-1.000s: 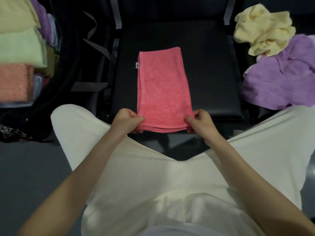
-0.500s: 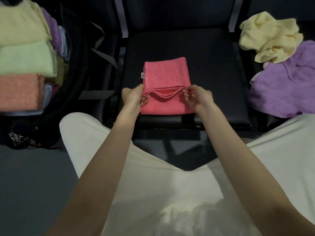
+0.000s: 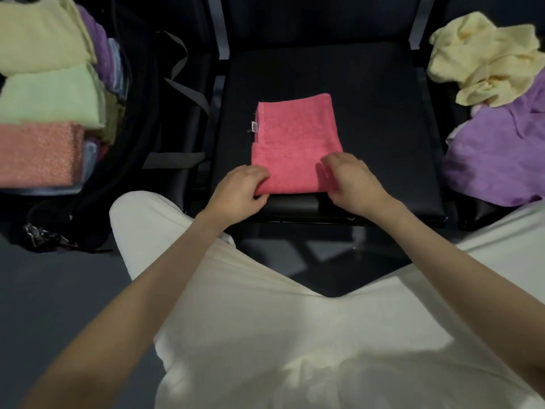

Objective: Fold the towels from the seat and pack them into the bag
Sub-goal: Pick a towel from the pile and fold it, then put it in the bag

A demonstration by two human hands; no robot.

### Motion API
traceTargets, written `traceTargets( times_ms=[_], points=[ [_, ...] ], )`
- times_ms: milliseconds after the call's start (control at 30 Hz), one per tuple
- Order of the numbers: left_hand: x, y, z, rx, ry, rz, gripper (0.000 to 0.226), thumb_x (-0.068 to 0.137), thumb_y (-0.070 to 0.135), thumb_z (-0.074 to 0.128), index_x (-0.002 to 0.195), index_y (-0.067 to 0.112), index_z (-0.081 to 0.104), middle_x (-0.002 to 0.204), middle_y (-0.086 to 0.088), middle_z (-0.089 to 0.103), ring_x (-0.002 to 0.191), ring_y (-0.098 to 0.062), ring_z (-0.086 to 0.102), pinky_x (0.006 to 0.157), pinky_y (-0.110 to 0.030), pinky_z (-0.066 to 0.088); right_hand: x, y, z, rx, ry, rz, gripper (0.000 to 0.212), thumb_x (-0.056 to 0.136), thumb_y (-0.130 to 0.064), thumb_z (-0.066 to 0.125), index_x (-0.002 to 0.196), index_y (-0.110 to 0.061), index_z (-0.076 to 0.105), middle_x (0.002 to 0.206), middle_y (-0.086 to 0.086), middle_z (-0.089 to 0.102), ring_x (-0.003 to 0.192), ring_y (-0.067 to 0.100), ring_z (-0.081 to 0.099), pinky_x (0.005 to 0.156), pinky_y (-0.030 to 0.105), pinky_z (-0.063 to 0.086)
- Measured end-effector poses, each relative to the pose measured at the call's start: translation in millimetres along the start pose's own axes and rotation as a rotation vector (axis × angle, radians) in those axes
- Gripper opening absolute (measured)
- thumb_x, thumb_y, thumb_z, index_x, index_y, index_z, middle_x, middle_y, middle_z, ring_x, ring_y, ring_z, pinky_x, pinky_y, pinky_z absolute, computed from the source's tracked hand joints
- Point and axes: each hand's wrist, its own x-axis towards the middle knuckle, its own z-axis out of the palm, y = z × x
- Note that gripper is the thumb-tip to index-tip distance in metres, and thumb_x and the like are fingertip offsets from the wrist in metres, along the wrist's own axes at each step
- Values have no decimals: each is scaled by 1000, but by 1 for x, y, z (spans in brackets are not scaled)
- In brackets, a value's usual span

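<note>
Left hand (image 3: 240, 187) and right hand (image 3: 352, 180) outstretched, fingers (image 3: 330, 166) curled

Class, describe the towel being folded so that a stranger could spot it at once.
Find the black seat in the middle. On its near half lies the pink towel, under both hands. Unlike the crumpled yellow towel and purple towel, it is a flat, folded rectangle.

Dim room, with light falling from above and behind. Grey floor (image 3: 59, 305), smooth and bare, darker toward the left. Row of black padded chairs straight ahead: middle cushion (image 3: 383, 128) matte and flat, faint sheen along its front edge. Dark backrest (image 3: 318, 19) rising behind, framed by two pale metal uprights (image 3: 417, 19). Another black cushion (image 3: 483, 212) just beside it on the right. Deep shadow under the chairs.
</note>
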Motion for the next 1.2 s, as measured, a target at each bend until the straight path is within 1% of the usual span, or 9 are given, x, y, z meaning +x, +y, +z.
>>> traceTargets(
  times_ms=[100,200,300,433,567,867,967,1100,1200],
  points=[
    [5,-2,2,128,-56,30,54,82,16,67,133,3,53,139,-13,53,132,-26,46,116,-35,22,-1,8,3,-259,-123,-46,57,69,2,59,126,-1,50,135,14,47,128,31,40,107,36,27],
    [10,0,7,158,-37,17,52,77,10,67,127,1,58,132,-15,58,126,-30,51,113,-37,27,2,14,5,-287,-116,-43,54,68,1,58,121,2,54,132,17,51,127,33,43,108,38,30],
    [14,7,10,138,-4,-38,33,72,4,62,105,1,63,105,-14,66,100,-33,60,93,-41,46,4,18,7,-225,-75,-34,39,70,-5,60,108,1,62,119,15,60,114,34,53,99,41,40],
    [15,14,-1,63,30,-98,14,72,13,63,85,7,63,77,-6,65,77,-26,59,68,-31,43,-5,18,-1,-105,3,-3,13,75,-18,57,74,-5,60,76,9,63,76,31,59,79,38,46],
    [-1,25,-27,-151,18,-168,9,68,24,66,76,20,61,66,7,62,66,-17,59,63,-30,47,-26,8,-24,149,78,143,25,75,-25,59,62,-4,52,55,8,55,55,26,50,52,30,32],
    [13,23,-37,-435,200,-304,23,74,16,69,93,17,57,74,4,63,64,-9,55,62,-26,46,-5,12,-29,720,252,410,18,82,-18,57,68,-6,53,62,1,47,61,11,41,52,23,31],
    [34,15,-22,-506,275,-435,29,79,15,70,103,14,54,78,7,60,62,-3,54,64,-23,49,16,17,-15,701,300,501,16,84,-21,60,77,-6,59,67,-1,55,63,10,49,59,26,37],
    [49,11,-3,-482,254,-573,49,87,22,67,129,10,45,108,-4,67,95,-19,65,85,-34,51,26,22,2,532,261,553,30,89,-29,61,105,-4,63,99,7,66,92,20,61,74,25,43],
    [44,11,7,-431,226,-684,57,86,34,68,131,9,43,118,-5,63,108,-21,60,82,-29,44,19,21,9,448,253,588,37,88,-32,60,111,-3,60,109,13,64,103,29,59,83,32,46]
  ],
)
